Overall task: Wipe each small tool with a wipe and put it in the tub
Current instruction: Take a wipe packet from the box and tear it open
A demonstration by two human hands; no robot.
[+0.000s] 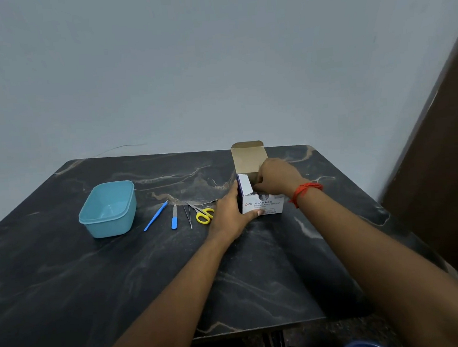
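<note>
Four small tools lie in a row on the black marbled table (121,275), between the tub and the box: a thin blue tool (156,215), a blue-handled nail file (174,216), tweezers (188,215) and yellow-handled scissors (205,215). I see a fifth metal piece behind the scissors, mostly hidden. The light-blue tub (109,225) stands left of the row with nothing in it that I can see. The alcohol swab box (262,205) stands right of the row, its lid flap (248,155) upright. Left hand (230,214): grips the box's left side, thumb on the front face. Right hand (274,178): fingers curled into the open top of the box; I cannot tell whether they pinch a wipe. A red thread band (305,191) circles the right wrist.
</note>
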